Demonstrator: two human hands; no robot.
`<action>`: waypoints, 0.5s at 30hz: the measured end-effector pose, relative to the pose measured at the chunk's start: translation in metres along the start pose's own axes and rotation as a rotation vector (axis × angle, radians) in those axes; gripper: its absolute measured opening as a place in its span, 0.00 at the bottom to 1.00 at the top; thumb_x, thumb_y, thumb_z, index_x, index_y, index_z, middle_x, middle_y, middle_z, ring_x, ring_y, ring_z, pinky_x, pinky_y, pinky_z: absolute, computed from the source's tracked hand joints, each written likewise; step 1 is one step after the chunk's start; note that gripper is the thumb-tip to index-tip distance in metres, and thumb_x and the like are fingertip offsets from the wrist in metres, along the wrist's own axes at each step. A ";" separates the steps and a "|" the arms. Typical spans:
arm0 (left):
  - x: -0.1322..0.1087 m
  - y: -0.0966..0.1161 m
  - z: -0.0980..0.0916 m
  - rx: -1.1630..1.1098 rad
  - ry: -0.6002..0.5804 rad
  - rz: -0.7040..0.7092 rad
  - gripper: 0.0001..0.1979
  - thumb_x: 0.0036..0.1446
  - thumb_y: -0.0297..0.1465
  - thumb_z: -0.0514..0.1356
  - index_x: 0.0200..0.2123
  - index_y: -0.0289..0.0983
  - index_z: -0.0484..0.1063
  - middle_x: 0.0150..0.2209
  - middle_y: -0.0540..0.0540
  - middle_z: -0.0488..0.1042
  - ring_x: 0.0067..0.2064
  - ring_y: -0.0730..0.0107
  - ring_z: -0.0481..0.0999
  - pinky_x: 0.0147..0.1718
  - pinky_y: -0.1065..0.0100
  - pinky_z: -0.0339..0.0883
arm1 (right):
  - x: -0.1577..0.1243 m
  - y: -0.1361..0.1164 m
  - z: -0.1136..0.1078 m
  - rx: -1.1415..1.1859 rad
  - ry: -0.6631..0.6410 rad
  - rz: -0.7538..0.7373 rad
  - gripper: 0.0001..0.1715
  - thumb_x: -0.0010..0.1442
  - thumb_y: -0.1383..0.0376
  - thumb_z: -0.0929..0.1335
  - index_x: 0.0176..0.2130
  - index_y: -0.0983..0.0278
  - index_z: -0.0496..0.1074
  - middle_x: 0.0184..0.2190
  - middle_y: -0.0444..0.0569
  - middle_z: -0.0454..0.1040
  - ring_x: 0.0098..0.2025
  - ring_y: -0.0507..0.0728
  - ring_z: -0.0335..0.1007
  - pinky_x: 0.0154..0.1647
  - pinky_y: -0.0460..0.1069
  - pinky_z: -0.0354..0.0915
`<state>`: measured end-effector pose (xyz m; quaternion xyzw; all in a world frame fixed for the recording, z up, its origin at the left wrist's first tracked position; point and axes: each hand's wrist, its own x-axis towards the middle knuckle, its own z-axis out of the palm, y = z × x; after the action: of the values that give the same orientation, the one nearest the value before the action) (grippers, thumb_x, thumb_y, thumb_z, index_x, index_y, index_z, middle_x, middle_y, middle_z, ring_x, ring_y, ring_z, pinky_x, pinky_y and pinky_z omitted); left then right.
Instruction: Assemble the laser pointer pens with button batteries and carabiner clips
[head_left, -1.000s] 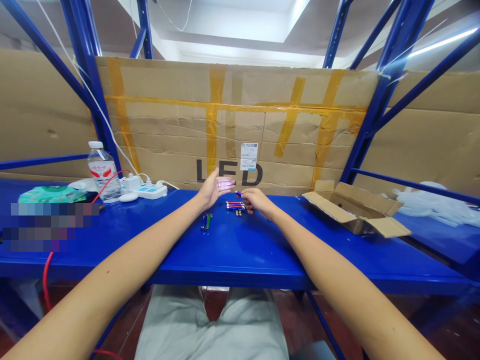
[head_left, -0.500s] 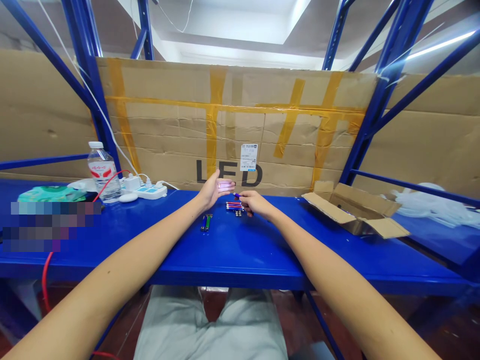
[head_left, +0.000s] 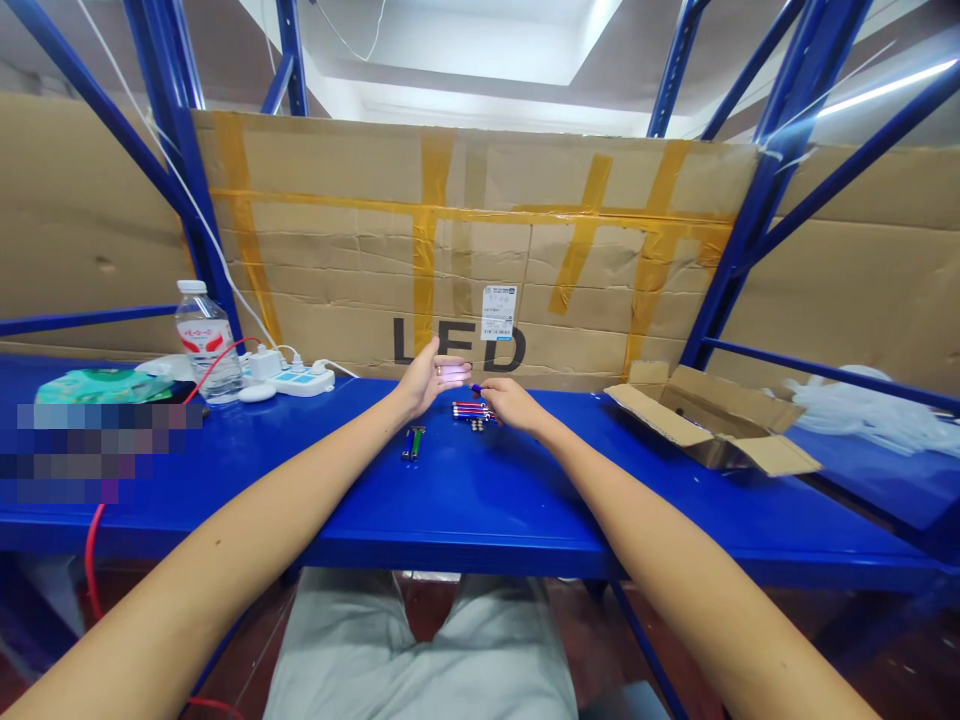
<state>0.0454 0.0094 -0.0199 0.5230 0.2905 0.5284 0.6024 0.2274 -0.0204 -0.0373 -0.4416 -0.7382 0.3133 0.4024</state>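
My left hand (head_left: 426,382) is raised over the far part of the table, fingers stretched out and palm turned to the right. A pale violet glow lies on its fingers. Facing it, my right hand (head_left: 508,402) is closed around a small blue-purple penlight (head_left: 477,389) whose tip points at the left palm. Just below lies a row of slim red, blue and silver penlights (head_left: 469,411), partly hidden by the right hand. Several small silver button cells (head_left: 477,426) sit in front of that row. Nearer me, a blue and a green penlight (head_left: 416,443) lie side by side.
An open cardboard box (head_left: 701,415) stands at the right. At the left are a water bottle (head_left: 206,345), a white power strip (head_left: 300,380) and a green packet (head_left: 101,386). A tall cardboard sheet (head_left: 337,260) closes off the back of the blue table (head_left: 465,510).
My right fingers have shifted slightly on the penlight, and less of its barrel shows beyond them. My left hand stays in place, with the violet glow still on it.
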 end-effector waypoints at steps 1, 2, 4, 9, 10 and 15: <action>0.000 0.000 0.001 -0.001 -0.003 -0.001 0.33 0.64 0.52 0.44 0.36 0.31 0.77 0.43 0.31 0.79 0.45 0.54 0.80 0.47 0.60 0.71 | 0.000 0.000 0.000 0.006 0.004 0.002 0.08 0.57 0.68 0.63 0.26 0.63 0.67 0.14 0.40 0.61 0.17 0.50 0.55 0.20 0.46 0.52; 0.000 0.000 0.001 -0.001 -0.005 -0.002 0.33 0.64 0.52 0.44 0.35 0.31 0.77 0.43 0.31 0.79 0.45 0.54 0.80 0.47 0.60 0.71 | 0.000 -0.001 0.000 0.014 0.006 0.011 0.07 0.57 0.68 0.63 0.28 0.64 0.68 0.14 0.40 0.60 0.17 0.51 0.55 0.20 0.46 0.52; 0.000 -0.001 0.001 -0.003 -0.007 -0.003 0.33 0.64 0.53 0.45 0.36 0.31 0.77 0.43 0.31 0.79 0.45 0.54 0.80 0.47 0.60 0.71 | -0.001 -0.001 0.001 0.018 0.006 0.036 0.06 0.57 0.68 0.63 0.32 0.64 0.70 0.14 0.39 0.60 0.17 0.51 0.55 0.20 0.47 0.53; 0.001 -0.002 -0.002 -0.006 -0.010 0.003 0.32 0.63 0.54 0.46 0.39 0.31 0.76 0.43 0.31 0.79 0.46 0.54 0.80 0.46 0.58 0.71 | -0.001 0.000 0.001 -0.010 0.030 -0.005 0.06 0.56 0.69 0.63 0.31 0.64 0.70 0.16 0.41 0.62 0.21 0.52 0.57 0.24 0.47 0.56; 0.001 -0.002 -0.002 -0.005 -0.011 0.003 0.32 0.63 0.53 0.45 0.39 0.32 0.76 0.42 0.31 0.79 0.45 0.54 0.80 0.46 0.58 0.71 | -0.001 0.000 0.001 -0.013 0.040 -0.020 0.07 0.56 0.69 0.63 0.30 0.64 0.70 0.16 0.41 0.63 0.22 0.52 0.58 0.25 0.46 0.56; 0.000 0.000 0.000 0.006 -0.004 -0.012 0.33 0.64 0.52 0.44 0.41 0.32 0.76 0.42 0.32 0.80 0.46 0.53 0.79 0.46 0.57 0.71 | -0.001 -0.002 0.000 -0.059 0.079 -0.025 0.08 0.55 0.69 0.63 0.31 0.64 0.72 0.19 0.43 0.65 0.24 0.53 0.60 0.28 0.47 0.56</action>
<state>0.0454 0.0099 -0.0197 0.5240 0.2941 0.5229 0.6046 0.2275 -0.0224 -0.0361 -0.4564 -0.7360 0.2686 0.4218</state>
